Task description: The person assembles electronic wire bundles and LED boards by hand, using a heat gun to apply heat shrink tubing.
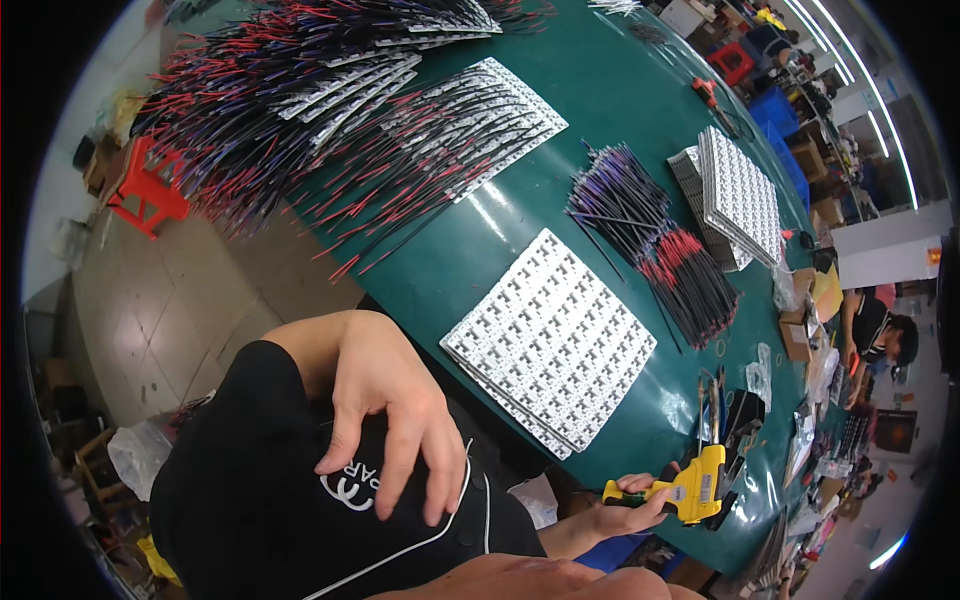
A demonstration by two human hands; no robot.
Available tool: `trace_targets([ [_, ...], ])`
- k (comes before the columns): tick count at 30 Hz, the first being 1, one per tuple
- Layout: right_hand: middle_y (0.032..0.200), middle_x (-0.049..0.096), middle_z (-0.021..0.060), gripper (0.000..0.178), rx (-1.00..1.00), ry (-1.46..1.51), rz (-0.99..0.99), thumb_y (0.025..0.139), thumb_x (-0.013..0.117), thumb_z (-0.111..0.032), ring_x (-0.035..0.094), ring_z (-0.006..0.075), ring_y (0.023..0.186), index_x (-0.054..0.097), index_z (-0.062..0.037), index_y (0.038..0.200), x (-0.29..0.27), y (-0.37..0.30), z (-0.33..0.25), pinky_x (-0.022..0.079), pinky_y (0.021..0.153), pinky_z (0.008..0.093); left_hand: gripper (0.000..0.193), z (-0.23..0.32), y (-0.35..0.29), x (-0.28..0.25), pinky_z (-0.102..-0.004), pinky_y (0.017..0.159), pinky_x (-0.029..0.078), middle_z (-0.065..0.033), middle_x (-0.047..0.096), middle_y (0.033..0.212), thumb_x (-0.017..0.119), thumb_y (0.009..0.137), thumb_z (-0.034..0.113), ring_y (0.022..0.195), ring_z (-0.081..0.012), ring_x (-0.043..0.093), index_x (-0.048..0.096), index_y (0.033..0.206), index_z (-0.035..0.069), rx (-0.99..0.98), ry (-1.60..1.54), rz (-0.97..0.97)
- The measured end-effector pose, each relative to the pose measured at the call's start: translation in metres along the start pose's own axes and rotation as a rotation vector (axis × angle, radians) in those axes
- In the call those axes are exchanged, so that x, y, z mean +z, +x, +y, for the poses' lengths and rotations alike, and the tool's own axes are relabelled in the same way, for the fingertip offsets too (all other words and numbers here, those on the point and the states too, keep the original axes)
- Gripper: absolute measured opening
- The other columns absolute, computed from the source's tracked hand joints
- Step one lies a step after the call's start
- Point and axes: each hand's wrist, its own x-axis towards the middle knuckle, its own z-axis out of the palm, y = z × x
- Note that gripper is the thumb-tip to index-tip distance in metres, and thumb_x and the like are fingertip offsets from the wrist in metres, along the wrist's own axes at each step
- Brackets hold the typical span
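My left hand hangs in front of my black shirt with its fingers apart and nothing in them. At the table's near right edge, my right hand is wrapped round the handle of a yellow soldering gun. The gun's metal end points away from me, beside a black stand. Between my hands and farther off lies a stack of white circuit-board panels with rows of dark cutouts. Right of this stack lies a bundle of cut wires, black with red and purple parts.
Another stack of white panels stands at the far right of the green table. At the far left, panels with red and black wires attached overhang the edge. Red-handled pliers lie farther back. A red stool stands left; a person works at right.
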Motion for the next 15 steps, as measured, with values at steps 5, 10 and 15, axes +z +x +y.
trace_targets([
  [5,0.051,0.037,0.0034,0.042,0.026,0.02,0.014,0.089,0.043,-0.023,0.036,0.0107,0.042,0.038,0.0098,0.116,0.009,-0.003,-0.011,0.031,0.041,0.0209,0.02,-0.003,-0.007,0.008,-0.0439,0.09,0.041,-0.0078,0.062,0.087,0.07,0.079,0.023,0.092,-0.0276,0.057,0.067,0.085,0.004,-0.033,-0.015,-0.004],
  [10,0.051,0.037,0.0034,0.043,0.001,-0.05,-0.024,0.091,0.041,-0.026,0.036,0.0109,0.042,0.038,0.0093,0.115,0.01,-0.004,-0.019,0.031,0.042,0.0214,0.007,0.023,-0.011,0.015,-0.0506,0.092,0.036,-0.0027,0.062,0.072,0.066,0.082,0.01,0.078,-0.0218,0.06,0.068,0.078,0.005,0.134,0.447,0.475],
  [15,0.054,0.035,0.0031,0.031,-0.023,-0.077,-0.034,0.092,0.042,-0.027,0.036,0.0117,0.046,0.05,0.0031,0.085,0.016,-0.008,-0.024,0.03,0.044,0.0223,0.012,0.022,-0.019,0.025,-0.0575,0.099,0.029,0.0012,0.062,0.067,0.066,0.077,0.002,0.079,-0.0196,0.056,0.062,0.068,0.01,0.318,0.676,0.854],
])
